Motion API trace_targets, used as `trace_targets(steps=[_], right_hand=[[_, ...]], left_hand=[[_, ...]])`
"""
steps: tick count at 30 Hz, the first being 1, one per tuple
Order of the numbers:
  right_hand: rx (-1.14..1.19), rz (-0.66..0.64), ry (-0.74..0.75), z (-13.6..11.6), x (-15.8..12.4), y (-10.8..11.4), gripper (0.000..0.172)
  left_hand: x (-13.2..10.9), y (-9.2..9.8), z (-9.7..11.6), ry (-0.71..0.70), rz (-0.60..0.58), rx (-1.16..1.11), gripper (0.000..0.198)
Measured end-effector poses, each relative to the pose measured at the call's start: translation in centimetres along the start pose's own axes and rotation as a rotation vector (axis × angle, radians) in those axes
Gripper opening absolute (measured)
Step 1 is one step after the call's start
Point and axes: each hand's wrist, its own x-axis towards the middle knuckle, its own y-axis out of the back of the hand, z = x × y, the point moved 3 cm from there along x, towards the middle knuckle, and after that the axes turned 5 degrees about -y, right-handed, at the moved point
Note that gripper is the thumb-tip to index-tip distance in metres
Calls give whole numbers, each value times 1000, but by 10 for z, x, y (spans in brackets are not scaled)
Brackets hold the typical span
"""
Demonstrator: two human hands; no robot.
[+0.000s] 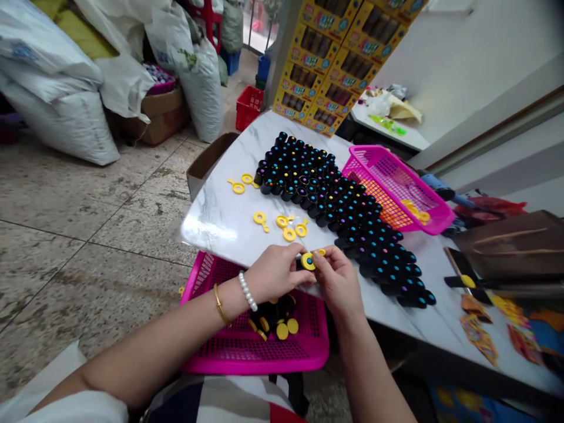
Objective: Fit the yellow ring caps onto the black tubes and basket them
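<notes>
My left hand [275, 271] and my right hand [337, 281] meet over the near edge of a white marble table [220, 217]. Together they pinch a small black tube with a yellow ring piece [308, 260] at its end; both hands are closed on it. Right behind them stands a long dense cluster of black tubes [339, 208] with blue, purple and yellow tops. Loose yellow ring pieces [288, 226] lie on the table to the left. A pink basket [247, 341] on my lap holds more black tubes and yellow caps [275, 320].
A second pink basket [396, 185] sits at the table's far right with a few yellow pieces inside. Yellow display boxes [335, 53] stand behind the table. White sacks [66, 111] and a cardboard box [163, 114] crowd the floor at left. Scissors [462, 276] lie at right.
</notes>
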Motion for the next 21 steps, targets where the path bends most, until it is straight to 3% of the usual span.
trace_targets(steps=[7,14,21], right_hand=[[-61,14,-32,-3,-1,-4,25],[-87,12,-32,-7,0,-4,22],[-118,78,95,-2,-4,0,20]], left_hand=[[5,7,4,-33,-78,-9,22],[20,12,4,75,-120,0,31],[-4,-4,2,-93,135,90,31]])
